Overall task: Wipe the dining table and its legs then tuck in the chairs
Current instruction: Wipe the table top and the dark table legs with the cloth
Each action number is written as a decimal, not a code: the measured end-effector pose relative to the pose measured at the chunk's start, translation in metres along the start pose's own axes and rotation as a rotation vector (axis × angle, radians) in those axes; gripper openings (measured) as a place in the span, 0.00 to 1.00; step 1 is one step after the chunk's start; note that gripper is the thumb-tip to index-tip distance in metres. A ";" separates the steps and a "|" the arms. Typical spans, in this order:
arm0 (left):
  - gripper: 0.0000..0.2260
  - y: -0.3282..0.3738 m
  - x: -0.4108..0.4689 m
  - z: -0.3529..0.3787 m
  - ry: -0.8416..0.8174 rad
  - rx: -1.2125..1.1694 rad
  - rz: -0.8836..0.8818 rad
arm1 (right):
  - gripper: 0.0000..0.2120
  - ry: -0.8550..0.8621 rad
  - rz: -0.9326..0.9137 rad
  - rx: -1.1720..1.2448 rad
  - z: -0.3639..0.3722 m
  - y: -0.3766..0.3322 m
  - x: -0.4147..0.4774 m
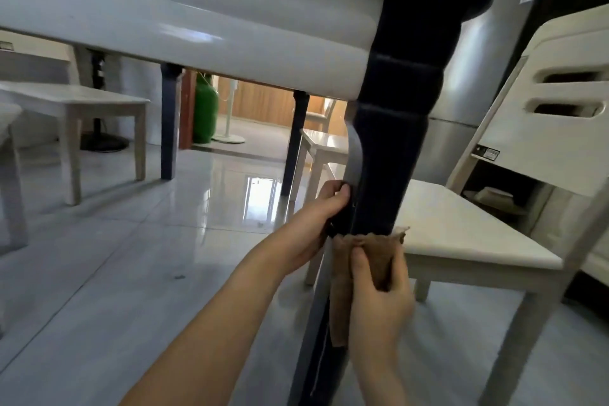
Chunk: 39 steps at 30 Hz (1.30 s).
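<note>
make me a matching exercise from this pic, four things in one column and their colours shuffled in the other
Things:
1. near table leg
2. cloth
3. chair at right
4. gas cylinder

Colours:
a. green
b. brown
c. dark, near black
d. cream

Pairs: 1-c, 2-b, 3-d, 4-a

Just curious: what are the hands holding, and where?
The right hand pinches a brown cloth by its upper part, against the table leg; the left hand grips that leg just above.
</note>
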<state>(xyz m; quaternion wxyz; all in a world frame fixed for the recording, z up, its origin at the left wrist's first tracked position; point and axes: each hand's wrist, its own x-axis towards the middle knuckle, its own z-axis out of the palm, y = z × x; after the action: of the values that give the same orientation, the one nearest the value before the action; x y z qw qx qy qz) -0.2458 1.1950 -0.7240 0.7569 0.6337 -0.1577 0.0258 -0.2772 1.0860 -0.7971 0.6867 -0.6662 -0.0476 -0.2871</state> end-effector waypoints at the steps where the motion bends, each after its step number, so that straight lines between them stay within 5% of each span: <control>1: 0.15 0.001 0.000 -0.001 0.001 -0.001 0.001 | 0.30 0.007 -0.044 -0.012 0.004 -0.013 0.007; 6: 0.27 0.003 -0.002 0.001 0.019 0.018 0.013 | 0.30 0.037 -0.243 -0.036 0.017 -0.065 0.042; 10: 0.24 0.004 -0.003 -0.001 0.012 0.001 0.009 | 0.34 0.054 -0.268 0.073 0.023 -0.040 0.034; 16: 0.18 -0.001 -0.001 -0.003 -0.019 0.034 0.022 | 0.41 0.091 0.061 -0.050 0.006 0.071 -0.043; 20: 0.20 0.002 -0.002 -0.002 -0.026 0.038 0.021 | 0.39 0.044 0.173 -0.046 -0.007 0.084 -0.051; 25: 0.21 0.006 -0.003 0.001 -0.017 0.021 0.013 | 0.34 0.079 -0.045 0.134 0.010 0.015 -0.009; 31: 0.21 0.004 -0.006 0.003 -0.011 0.014 0.010 | 0.27 0.241 -0.308 -0.107 0.030 0.042 -0.006; 39: 0.22 0.003 -0.010 0.005 -0.021 0.075 0.008 | 0.30 0.320 0.027 -0.154 0.020 0.139 -0.080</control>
<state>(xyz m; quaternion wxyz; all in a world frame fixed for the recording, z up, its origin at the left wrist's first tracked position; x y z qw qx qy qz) -0.2566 1.1926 -0.7235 0.7308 0.6612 -0.1671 0.0277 -0.2735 1.1242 -0.9539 0.6362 -0.6632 0.0933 -0.3830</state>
